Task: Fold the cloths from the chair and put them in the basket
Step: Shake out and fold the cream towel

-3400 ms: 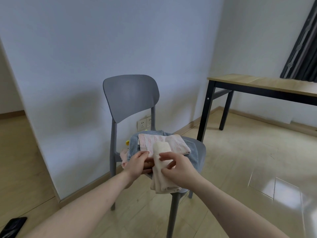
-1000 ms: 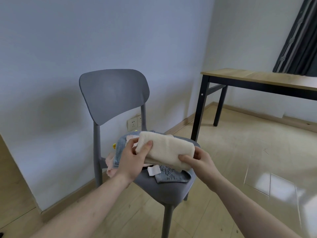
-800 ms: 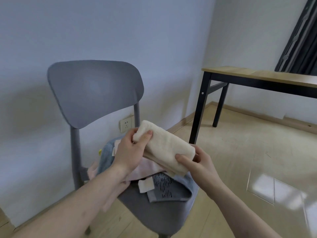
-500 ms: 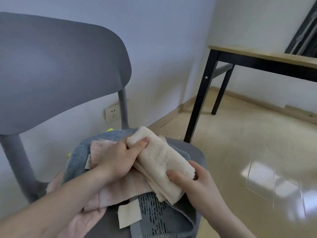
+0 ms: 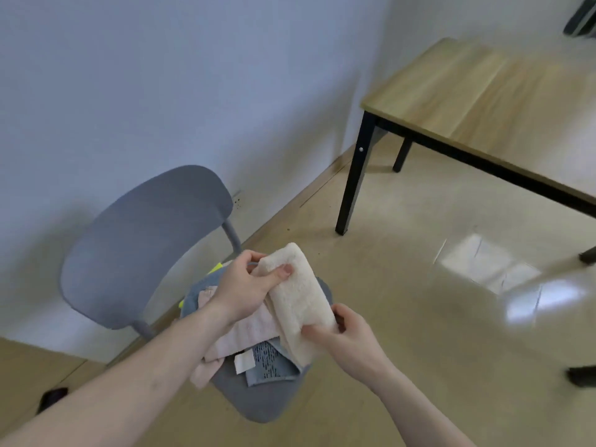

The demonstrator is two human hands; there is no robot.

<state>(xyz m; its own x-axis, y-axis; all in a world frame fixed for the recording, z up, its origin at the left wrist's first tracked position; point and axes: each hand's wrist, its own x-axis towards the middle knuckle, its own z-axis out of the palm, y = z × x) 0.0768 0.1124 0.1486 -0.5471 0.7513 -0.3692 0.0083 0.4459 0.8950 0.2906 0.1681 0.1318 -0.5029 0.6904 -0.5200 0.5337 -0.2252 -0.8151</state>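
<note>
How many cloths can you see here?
4, possibly more hidden in the pile. The cream cloth is held by both hands above the chair. On the seat lie a pink cloth, a blue-grey cloth and a yellow scrap.

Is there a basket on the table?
No, the table top shows only bare wood, while both hands hold the cream cloth above the chair.

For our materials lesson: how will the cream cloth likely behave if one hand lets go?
The cream cloth probably flops open, since it already sags between the left hand and the right hand. It looks light, held by fingertips. Its fluffy pile seems unlikely to slip.
</note>
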